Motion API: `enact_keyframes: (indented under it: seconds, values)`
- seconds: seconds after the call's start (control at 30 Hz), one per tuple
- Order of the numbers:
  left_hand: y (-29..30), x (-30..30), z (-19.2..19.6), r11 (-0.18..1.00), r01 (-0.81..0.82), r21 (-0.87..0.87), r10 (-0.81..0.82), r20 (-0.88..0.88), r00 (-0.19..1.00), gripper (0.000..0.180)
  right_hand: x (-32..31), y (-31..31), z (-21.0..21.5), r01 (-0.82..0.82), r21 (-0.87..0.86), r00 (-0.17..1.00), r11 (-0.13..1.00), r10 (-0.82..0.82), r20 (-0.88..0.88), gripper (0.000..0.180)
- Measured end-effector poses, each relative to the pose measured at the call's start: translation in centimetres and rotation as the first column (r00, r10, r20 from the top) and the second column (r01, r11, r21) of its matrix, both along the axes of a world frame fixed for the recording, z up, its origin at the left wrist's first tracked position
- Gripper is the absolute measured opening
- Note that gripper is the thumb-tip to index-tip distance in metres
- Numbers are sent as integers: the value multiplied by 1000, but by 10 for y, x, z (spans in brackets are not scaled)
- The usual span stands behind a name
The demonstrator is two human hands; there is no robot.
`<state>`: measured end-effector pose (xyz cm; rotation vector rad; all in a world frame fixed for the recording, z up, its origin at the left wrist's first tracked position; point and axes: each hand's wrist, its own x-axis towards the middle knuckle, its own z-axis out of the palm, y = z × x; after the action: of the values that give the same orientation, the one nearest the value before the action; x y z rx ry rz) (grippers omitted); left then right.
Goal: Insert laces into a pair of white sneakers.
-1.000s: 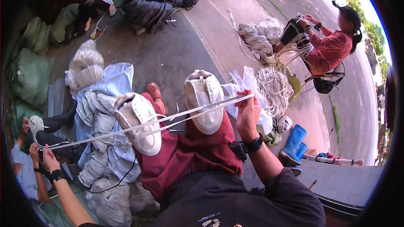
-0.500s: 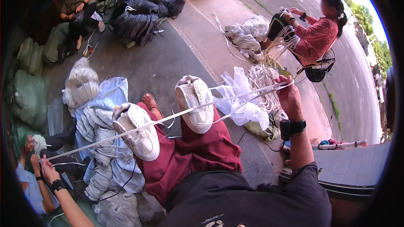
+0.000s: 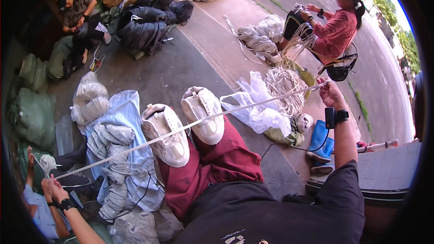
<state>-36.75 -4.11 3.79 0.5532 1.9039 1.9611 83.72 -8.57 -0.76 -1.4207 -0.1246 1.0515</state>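
Both arms flung wide | left hand (image 3: 56,190) and right hand (image 3: 330,94) each clench an end of the white cord (image 3: 190,125) | cord runs taut across my sneakers (image 3: 183,124) above the concrete floor (image 3: 181,70), pulled straight for measuring, I judge

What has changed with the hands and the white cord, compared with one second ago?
The right hand moved out to the right and up, away from the shoes, drawing the white cord longer and straighter. The left hand stays low on the left, gripping its end. The cord still crosses both shoes.
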Motion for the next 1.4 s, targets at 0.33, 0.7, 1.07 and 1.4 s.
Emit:
enact_keyframes:
  seconds: [0.33, 0.7, 1.07, 1.4]
  values:
    - [42, 27, 36, 990, 116, -78, -116, -3, 993, 22, 67, -25, 33, -202, 6, 974, 979, 200, 105, 39]
    - [31, 49, 49, 986, 103, -132, -106, -16, 994, 23, 71, -11, 16, 27, 193, 994, 981, -6, -111, 27]
    - [61, 52, 41, 994, 69, -88, -70, -12, 997, 25, 78, -11, 4, 170, 83, 982, 982, -162, -92, 34]
    - [15, 6, 12, 998, 58, 5, -58, 114, 992, 26, 52, 22, 17, 107, 115, 994, 988, -105, -25, 32]
